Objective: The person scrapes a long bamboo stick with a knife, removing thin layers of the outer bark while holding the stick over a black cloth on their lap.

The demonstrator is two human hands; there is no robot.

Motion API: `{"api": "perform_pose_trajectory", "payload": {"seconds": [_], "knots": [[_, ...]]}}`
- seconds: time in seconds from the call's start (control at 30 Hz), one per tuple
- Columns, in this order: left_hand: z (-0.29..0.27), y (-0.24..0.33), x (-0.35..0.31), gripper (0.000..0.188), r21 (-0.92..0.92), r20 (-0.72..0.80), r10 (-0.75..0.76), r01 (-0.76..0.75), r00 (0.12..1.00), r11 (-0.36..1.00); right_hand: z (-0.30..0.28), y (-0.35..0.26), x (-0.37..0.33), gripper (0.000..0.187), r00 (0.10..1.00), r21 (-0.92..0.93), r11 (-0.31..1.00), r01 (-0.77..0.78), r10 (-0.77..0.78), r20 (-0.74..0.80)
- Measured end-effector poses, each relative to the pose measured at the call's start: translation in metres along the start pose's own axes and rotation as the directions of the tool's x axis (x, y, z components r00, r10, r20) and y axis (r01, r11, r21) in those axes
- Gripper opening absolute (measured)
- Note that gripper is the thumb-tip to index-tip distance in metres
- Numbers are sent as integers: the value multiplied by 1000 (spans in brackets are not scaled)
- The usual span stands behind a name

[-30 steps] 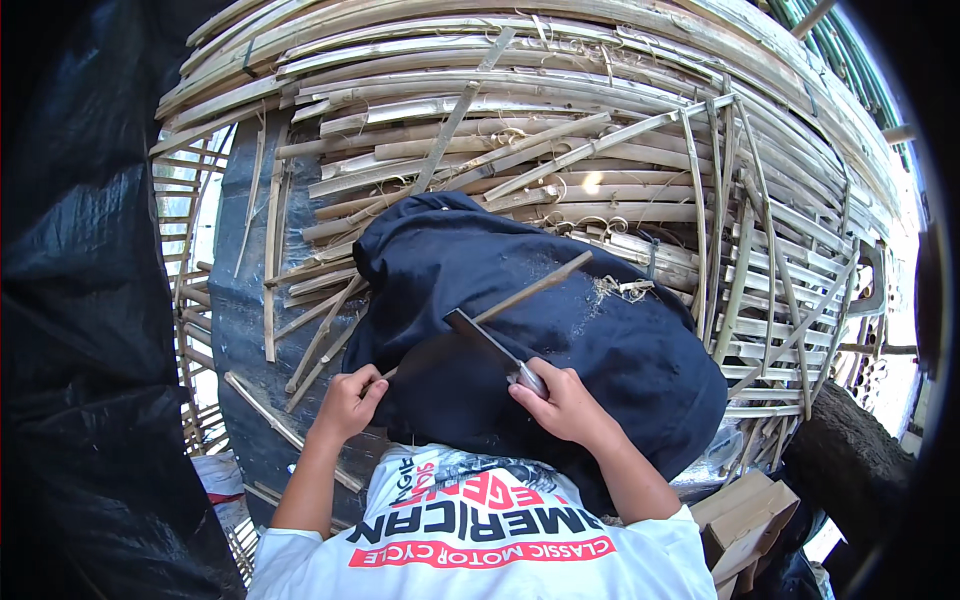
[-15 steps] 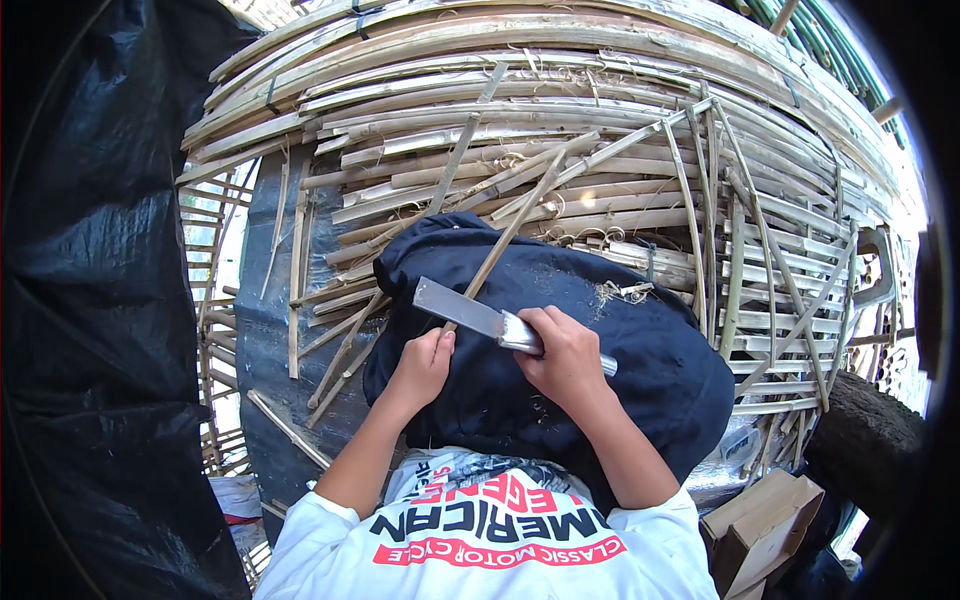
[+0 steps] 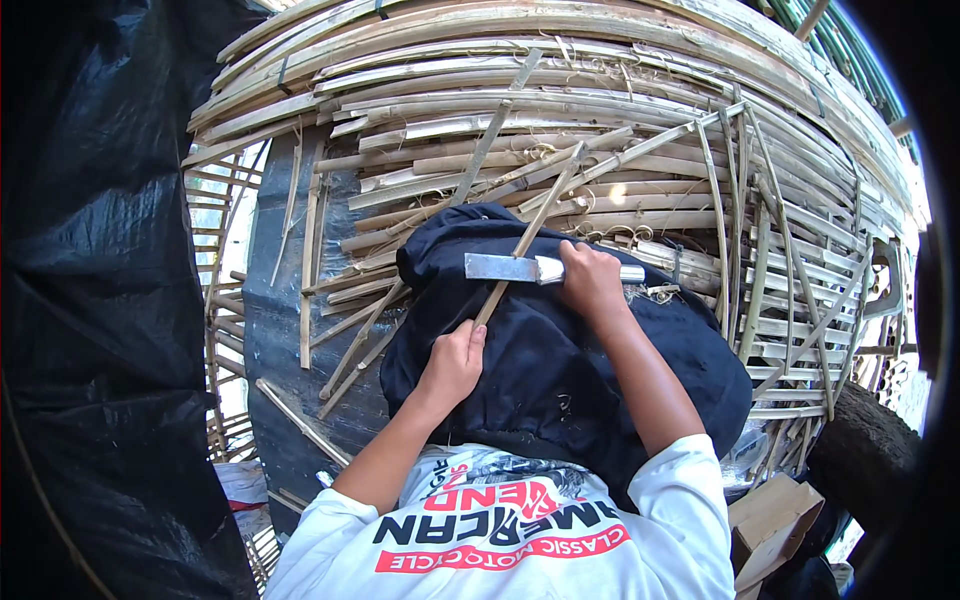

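My left hand (image 3: pixel 456 362) is closed round the near end of a thin bamboo strip (image 3: pixel 540 222), which slants up and away to the right. In my right hand (image 3: pixel 590 277) is the handle of a broad, flat-bladed knife (image 3: pixel 502 268). Its grey blade points left and lies across the strip, a little beyond my left hand. Dark blue cloth (image 3: pixel 560 370) covers my lap beneath both hands, with a few pale shavings on it.
Split bamboo slats (image 3: pixel 620 165) lie stacked ahead, with curled shavings and loose strips on top. Black plastic sheeting (image 3: pixel 100 250) hangs at the left. A cardboard box (image 3: pixel 775 530) stands at the lower right, near a dark log (image 3: pixel 870 435).
My right hand has moved the knife away from me along the strip, and the blade has turned more level. My left hand still grips the strip, slightly farther right in view.
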State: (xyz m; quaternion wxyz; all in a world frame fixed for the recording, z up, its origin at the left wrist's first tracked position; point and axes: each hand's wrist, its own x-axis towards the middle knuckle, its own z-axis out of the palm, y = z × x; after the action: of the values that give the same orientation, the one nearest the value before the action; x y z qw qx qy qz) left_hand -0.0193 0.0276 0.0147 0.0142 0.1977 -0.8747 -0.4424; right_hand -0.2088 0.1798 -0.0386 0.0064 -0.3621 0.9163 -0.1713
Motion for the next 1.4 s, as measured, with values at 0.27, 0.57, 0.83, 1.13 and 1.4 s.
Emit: {"api": "perform_pose_trajectory", "payload": {"seconds": [0.27,0.57,0.83,1.13,1.4], "knots": [[-3,-7,1,31,-64,17,-36,37,999,997,-8,12,17,15,989,-131,987,-98,111,99],[-5,-9,7,34,-178,67,-41,53,997,983,-68,61,-12,22,967,-29,980,-197,189,-173],[-14,-22,7,33,-353,284,-136,236,949,905,11,-11,3,7,995,73,993,92,-93,17],[-8,-26,11,34,-218,182,-67,107,981,970,6,28,21,12,990,-62,988,-141,138,-42],[-8,-27,8,35,-369,209,-119,191,971,909,-13,-5,4,13,996,-33,997,-66,64,-56]]}}
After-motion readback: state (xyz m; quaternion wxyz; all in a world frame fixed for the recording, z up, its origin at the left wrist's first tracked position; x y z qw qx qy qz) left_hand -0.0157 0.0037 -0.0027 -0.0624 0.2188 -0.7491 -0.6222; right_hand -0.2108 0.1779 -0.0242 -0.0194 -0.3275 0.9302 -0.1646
